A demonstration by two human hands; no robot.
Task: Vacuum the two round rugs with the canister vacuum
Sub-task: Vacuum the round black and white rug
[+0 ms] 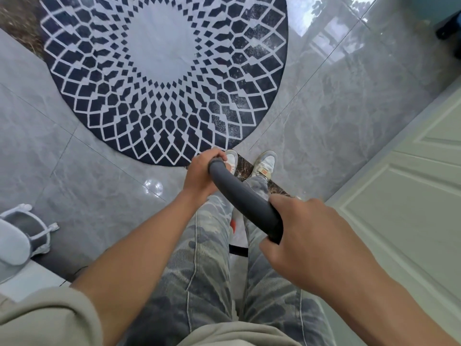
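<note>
A round rug with a dark blue and white petal pattern lies on the grey tiled floor ahead of my feet. I hold a curved dark grey vacuum handle tube with both hands. My left hand grips its far upper end, just over the rug's near edge. Closer to me, my right hand grips its lower end. Between my legs a small orange and black part shows; the rest of the vacuum is hidden. Only one rug is in view.
A white panelled door or cabinet front runs along the right. At the lower left stands a grey and white rounded object on a white surface. My two feet in pale sneakers stand at the rug's near edge. A dark object sits far right.
</note>
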